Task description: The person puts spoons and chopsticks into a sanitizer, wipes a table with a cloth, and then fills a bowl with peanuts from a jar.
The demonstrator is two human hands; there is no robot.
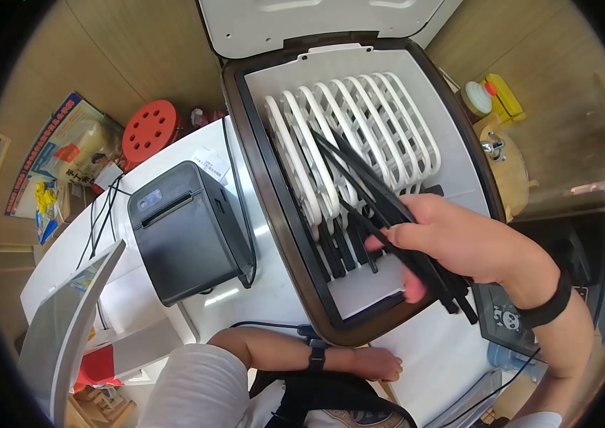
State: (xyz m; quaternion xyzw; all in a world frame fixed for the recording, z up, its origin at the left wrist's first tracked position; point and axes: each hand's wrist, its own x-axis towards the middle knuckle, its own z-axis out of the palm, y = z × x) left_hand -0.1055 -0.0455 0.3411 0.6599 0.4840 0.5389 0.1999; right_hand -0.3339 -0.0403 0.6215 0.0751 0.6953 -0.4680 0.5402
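Observation:
My right hand [431,239] is closed round several long black sticks [366,178], held slantwise over an open bin with a dark brown rim [274,196]. A row of white looped racks [359,128] stands inside the bin. More black sticks [338,253] lie within it, below the racks and left of my fingers. Near the bin's front edge, my left hand [377,364] rests with its fingers curled in, a black band on the wrist; nothing shows in it.
A black printer [188,232] stands left of the bin, with a black cable between them. Farther left are a red lid with holes [151,132] and a grey-white panel [70,328]. The bin's raised lid [316,18] is at the back. A faucet [493,146] is at the right.

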